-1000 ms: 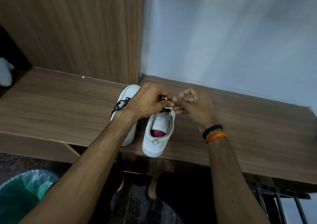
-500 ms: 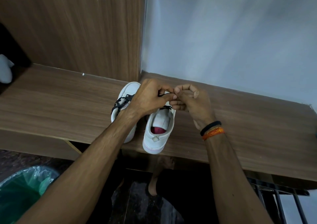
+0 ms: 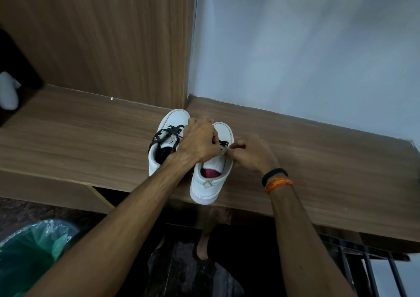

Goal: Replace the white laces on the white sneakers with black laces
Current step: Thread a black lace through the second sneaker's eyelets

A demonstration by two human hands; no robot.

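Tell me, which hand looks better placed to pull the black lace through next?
Probably the right hand: its fingertips pinch at the black lace beside the right sneaker, with free room outward. The left hand lies over that shoe, steadying it.

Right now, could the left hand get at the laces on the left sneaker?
Probably yes. The left hand rests on the right sneaker, right beside the left sneaker, whose black laces lie uncovered with nothing between.

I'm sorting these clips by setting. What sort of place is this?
Probably a room in a home: a built-in wood-grain laminate shelf against a plain pale painted wall, with a bin lined with a green plastic bag on the dark floor.
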